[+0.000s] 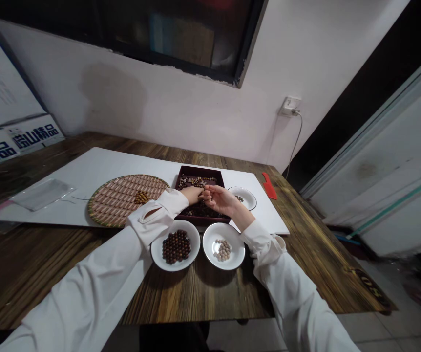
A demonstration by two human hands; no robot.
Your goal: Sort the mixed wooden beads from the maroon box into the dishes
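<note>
Both my hands meet over a dark square tray (181, 177) filled with mixed beads. My left hand (193, 194) is curled, fingertips pinched against those of my right hand (221, 199), which is also closed in a pinch; what they pinch is too small to make out. In front of the tray stand two white bowls: one (176, 250) holds dark brown beads, the other (223, 252) holds pale beads. A third small white bowl (242, 197) with a few beads sits right of the tray.
A round woven tray (122, 200) with a small heap of tan beads lies left of the dark tray on a white sheet (96, 166). A clear plastic bag (42, 193) lies far left, a red comb (269, 186) far right. The wooden table ends near me.
</note>
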